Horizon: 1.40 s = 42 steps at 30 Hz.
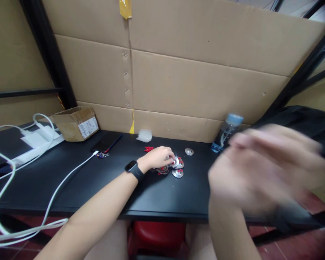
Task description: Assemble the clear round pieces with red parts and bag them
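Observation:
My left hand, with a dark watch on its wrist, reaches over a small heap of shiny round metal discs on the black table. Its fingers are curled down, pinching a domed metal disc at the fingertips. More discs with red bits on them lie around it, one in front and one apart to the back right. Red pieces lie behind the hand. My right hand is raised close to the camera at the right, smeared by motion; its fingers cannot be made out.
A water bottle stands at the back right, near a black bag. A clear plastic lump lies by the cardboard wall. Leftward are a phone, an open carton, and a power strip with white cables.

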### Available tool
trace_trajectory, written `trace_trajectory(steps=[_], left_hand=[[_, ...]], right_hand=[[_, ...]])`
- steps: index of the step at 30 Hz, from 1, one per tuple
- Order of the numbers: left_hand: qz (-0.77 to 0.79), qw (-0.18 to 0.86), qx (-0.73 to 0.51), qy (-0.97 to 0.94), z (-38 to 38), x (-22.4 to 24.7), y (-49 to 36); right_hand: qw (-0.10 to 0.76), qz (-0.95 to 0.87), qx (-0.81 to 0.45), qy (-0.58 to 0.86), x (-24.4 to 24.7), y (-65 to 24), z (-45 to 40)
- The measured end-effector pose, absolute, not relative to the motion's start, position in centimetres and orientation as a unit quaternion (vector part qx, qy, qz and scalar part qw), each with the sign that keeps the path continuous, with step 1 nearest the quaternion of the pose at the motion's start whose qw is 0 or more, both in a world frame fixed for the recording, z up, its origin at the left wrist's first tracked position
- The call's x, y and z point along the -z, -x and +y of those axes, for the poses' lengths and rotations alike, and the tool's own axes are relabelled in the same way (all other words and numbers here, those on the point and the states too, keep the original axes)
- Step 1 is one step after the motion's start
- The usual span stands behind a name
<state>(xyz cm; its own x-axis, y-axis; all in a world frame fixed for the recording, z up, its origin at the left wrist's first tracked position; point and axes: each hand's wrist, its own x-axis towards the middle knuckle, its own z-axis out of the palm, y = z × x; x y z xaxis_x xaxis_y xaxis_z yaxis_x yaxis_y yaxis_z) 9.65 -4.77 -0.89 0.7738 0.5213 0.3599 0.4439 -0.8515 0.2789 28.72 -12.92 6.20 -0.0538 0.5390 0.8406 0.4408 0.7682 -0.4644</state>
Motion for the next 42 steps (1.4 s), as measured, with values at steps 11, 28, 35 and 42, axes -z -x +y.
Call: trace_trajectory(steps=[11, 28, 35, 42], left_hand=[[0.281, 0.009, -0.189, -0.941, -5.0, 1.9, -10.8], [0.332, 0.212, -0.412, -0.822, -3.4, 1.0, -9.1], [0.313, 0.195, -0.390, -0.844, -3.6, 0.6, -9.0], [0.384, 0.097, -0.328, -0.858, -1.3, 0.6, -5.4]], right_hand=[[0.418, -0.765, -0.045, 0.488, 3.6, -34.3, -0.4], [0.461, -0.697, -0.446, 0.321, 1.9, -29.2, -4.5], [0.463, -0.685, -0.470, 0.309, 1.9, -29.5, -4.4], [0.454, -0.729, -0.286, 0.424, 2.9, -32.7, -1.9]])
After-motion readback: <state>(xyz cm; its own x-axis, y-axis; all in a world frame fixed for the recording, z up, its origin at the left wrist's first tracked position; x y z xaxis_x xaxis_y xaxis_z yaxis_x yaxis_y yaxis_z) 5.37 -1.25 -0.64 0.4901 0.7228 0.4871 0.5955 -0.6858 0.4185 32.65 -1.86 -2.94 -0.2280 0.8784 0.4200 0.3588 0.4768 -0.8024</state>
